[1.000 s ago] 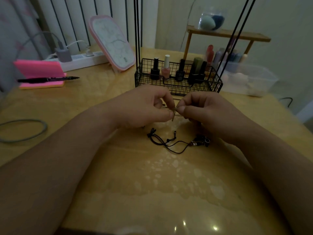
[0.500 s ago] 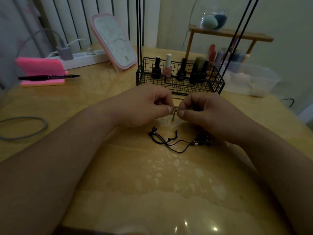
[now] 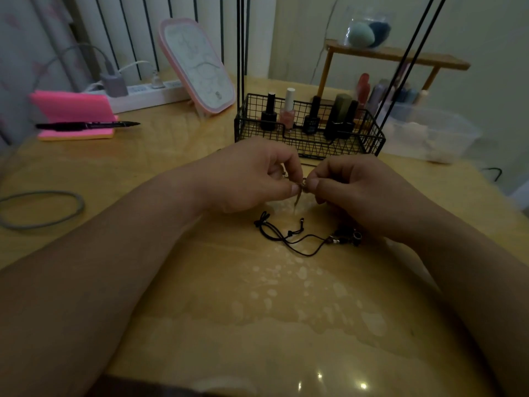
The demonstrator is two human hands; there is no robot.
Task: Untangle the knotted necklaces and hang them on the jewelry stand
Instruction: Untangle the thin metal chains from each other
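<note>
Black cord necklace point(image 3: 287, 239) lies below left hand point(image 3: 246, 179) and right hand point(image 3: 357, 191) pinching metal chain point(image 3: 298, 197).

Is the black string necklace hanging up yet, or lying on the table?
Lying down. The black string necklace sprawls flat on the table, not hung on anything.

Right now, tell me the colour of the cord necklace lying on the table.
The cord necklace is black; the head view shows it.
</note>
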